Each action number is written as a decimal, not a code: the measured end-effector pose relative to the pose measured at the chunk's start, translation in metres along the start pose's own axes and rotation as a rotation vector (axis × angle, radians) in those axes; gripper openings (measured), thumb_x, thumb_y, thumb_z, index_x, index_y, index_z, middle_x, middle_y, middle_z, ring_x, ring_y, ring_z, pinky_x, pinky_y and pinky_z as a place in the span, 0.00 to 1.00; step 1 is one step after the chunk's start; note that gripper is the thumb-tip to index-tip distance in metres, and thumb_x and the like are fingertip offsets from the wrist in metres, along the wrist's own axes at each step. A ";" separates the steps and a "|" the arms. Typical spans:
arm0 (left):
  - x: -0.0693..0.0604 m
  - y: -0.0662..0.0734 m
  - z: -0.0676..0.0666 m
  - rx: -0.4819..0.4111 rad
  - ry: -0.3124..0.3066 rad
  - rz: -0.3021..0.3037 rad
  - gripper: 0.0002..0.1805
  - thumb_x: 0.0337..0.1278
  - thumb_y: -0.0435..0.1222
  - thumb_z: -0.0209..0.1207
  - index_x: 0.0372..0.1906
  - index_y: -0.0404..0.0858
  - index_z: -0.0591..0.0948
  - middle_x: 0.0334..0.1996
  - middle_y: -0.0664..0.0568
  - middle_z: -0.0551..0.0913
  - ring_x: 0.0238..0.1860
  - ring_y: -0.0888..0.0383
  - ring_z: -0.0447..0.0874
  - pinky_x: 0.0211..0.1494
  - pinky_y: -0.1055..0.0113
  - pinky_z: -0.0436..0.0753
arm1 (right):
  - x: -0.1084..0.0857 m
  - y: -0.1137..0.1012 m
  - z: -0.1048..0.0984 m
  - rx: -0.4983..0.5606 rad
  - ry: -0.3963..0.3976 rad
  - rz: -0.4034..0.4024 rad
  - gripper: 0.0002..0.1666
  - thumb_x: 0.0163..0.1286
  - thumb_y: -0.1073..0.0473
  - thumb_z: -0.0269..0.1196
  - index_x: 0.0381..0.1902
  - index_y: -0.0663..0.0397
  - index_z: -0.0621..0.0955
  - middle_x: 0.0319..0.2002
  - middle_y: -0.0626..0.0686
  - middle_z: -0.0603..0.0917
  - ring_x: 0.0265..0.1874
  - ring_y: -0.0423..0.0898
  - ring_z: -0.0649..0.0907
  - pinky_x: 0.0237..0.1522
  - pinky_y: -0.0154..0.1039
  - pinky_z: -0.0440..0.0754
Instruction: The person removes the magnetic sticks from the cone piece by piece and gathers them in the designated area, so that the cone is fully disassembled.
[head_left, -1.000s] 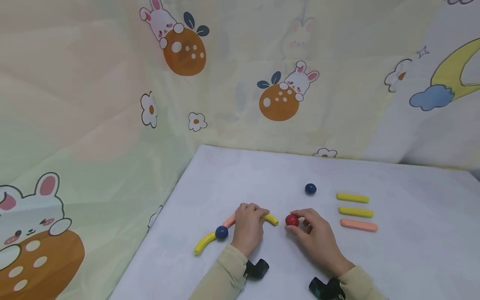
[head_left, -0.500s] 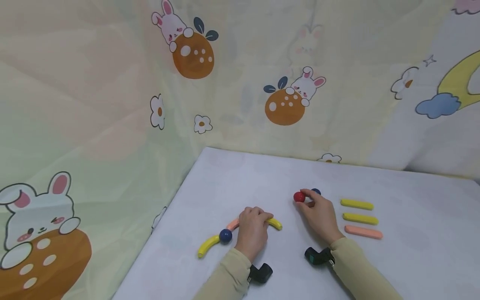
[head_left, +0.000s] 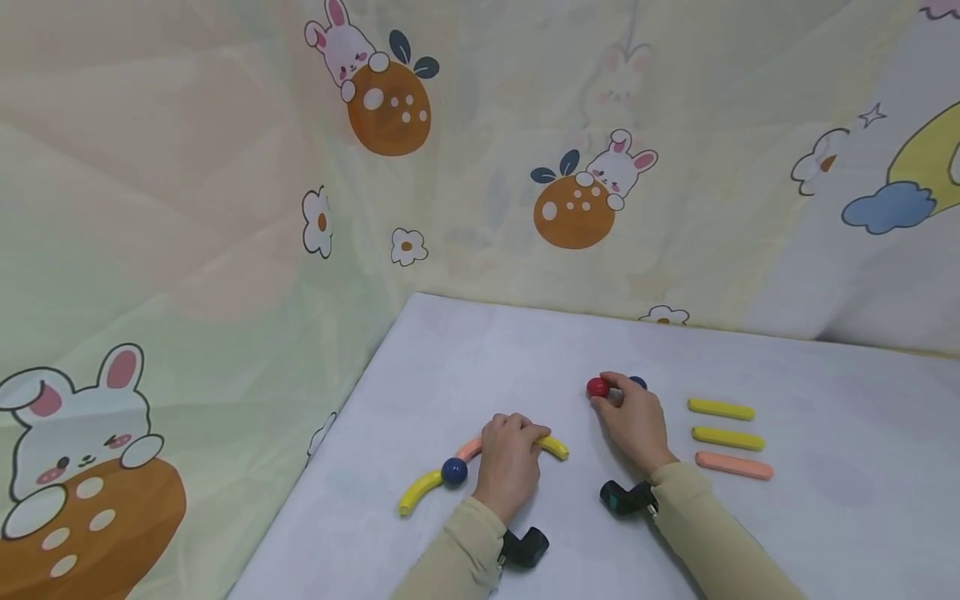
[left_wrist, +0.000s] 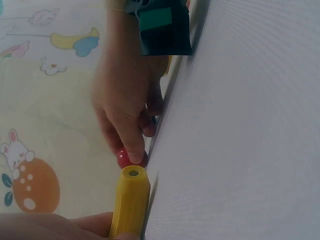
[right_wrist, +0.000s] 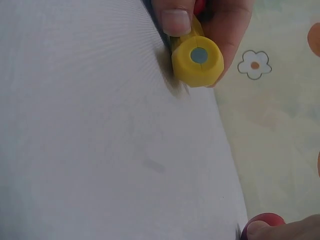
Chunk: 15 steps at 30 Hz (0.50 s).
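Note:
My left hand [head_left: 512, 462] grips a curved chain of toy pieces from above. Out from under it come a curved yellow rod [head_left: 555, 448] on the right and a pink rod [head_left: 469, 449] on the left. The pink rod joins a dark blue ball [head_left: 453, 472], followed by another curved yellow rod [head_left: 418, 492]. In the right wrist view, a grey disc marks the gripped rod's end [right_wrist: 198, 70], and a bit of red [right_wrist: 199, 6] shows behind. My right hand [head_left: 636, 425] pinches a red ball [head_left: 597, 387] between thumb and fingers, farther back.
A second dark blue ball [head_left: 639, 382] lies just behind my right hand, partly hidden. To the right are two straight yellow rods [head_left: 721, 409] and a straight pink rod [head_left: 733, 466]. A printed cloth wall [head_left: 480, 250] borders the white table [head_left: 480, 342] at the back.
My right hand has carried the red ball from near the chain's right end back toward the loose blue ball. The left hand keeps its grip on the chain. The head view has shifted slightly.

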<state>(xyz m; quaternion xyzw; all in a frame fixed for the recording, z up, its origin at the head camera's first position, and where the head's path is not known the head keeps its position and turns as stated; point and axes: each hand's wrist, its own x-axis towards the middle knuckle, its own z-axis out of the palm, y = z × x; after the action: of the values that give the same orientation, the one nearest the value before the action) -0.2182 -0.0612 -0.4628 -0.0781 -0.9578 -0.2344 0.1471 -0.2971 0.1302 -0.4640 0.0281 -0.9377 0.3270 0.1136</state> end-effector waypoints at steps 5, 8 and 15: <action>0.000 0.000 0.001 -0.003 0.003 0.005 0.12 0.57 0.35 0.67 0.45 0.49 0.88 0.36 0.60 0.79 0.45 0.59 0.71 0.54 0.62 0.71 | 0.000 0.001 0.001 -0.001 0.019 -0.005 0.29 0.64 0.59 0.68 0.62 0.54 0.76 0.47 0.58 0.84 0.32 0.49 0.76 0.33 0.39 0.72; 0.000 0.000 0.001 -0.005 0.005 0.008 0.12 0.57 0.35 0.67 0.45 0.49 0.88 0.36 0.60 0.79 0.45 0.59 0.71 0.55 0.62 0.71 | -0.001 0.002 0.002 0.010 0.033 -0.008 0.30 0.64 0.57 0.68 0.63 0.55 0.75 0.46 0.58 0.83 0.32 0.49 0.76 0.35 0.41 0.74; -0.001 -0.001 0.000 0.002 -0.001 0.025 0.12 0.58 0.34 0.66 0.45 0.49 0.87 0.37 0.60 0.79 0.45 0.59 0.71 0.57 0.60 0.71 | -0.026 -0.005 -0.004 0.036 0.086 -0.062 0.26 0.65 0.55 0.67 0.60 0.52 0.76 0.48 0.53 0.79 0.31 0.47 0.74 0.31 0.38 0.75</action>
<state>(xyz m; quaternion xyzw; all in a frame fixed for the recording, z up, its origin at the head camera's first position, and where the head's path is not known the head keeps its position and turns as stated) -0.2179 -0.0624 -0.4635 -0.0898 -0.9570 -0.2318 0.1495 -0.2704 0.1280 -0.4641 0.0450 -0.9247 0.3409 0.1636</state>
